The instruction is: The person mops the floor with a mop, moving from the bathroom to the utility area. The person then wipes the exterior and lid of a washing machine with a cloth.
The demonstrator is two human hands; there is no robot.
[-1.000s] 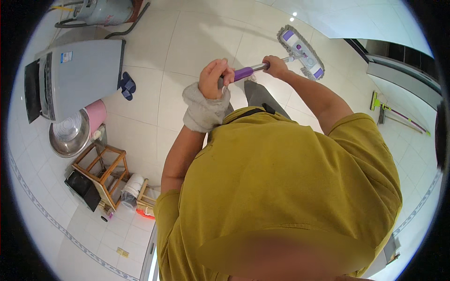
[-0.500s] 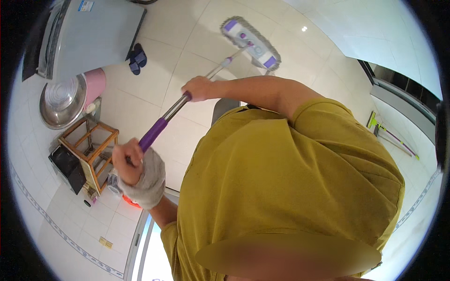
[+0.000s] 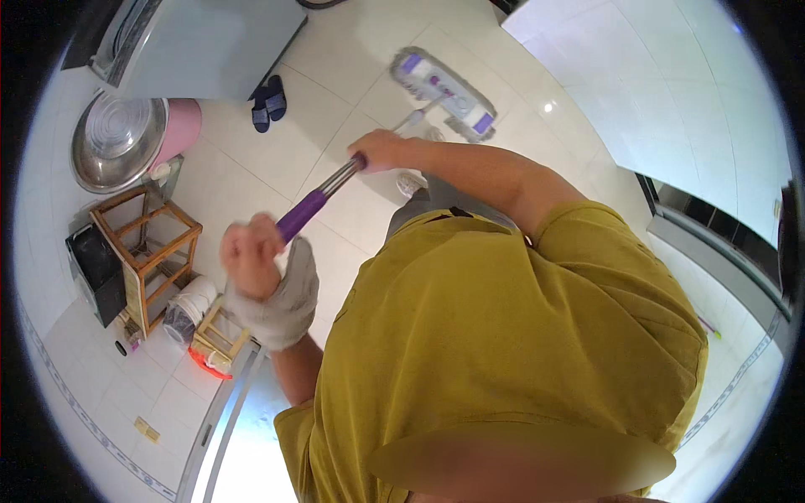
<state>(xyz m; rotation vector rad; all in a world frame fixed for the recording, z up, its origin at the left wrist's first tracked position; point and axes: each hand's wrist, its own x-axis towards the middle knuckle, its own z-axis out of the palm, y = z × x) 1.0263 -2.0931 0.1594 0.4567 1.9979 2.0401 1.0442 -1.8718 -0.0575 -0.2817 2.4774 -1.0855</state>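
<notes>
A flat mop with a white and purple plate and a grey fringed pad lies on the floor tiles ahead of me. Its metal pole slants back toward my left side. My right hand is wrapped round the pole at a purple collar, with the arm reaching across my front. Lower down, at the end of the purple grip, my left hand is closed on the handle, slightly blurred. A fluffy grey cuff covers that wrist. Beyond the right forearm, one shoe of mine shows.
Dark slippers lie beside a grey appliance. At left are a metal basin, a pink bucket, a wooden stool frame and a white bucket. A doorway track runs along the right.
The mop head has slid left relative to the slippers and tile lines. Both hands keep their hold. The view has shifted, bringing my shoe and the white bucket into sight.
</notes>
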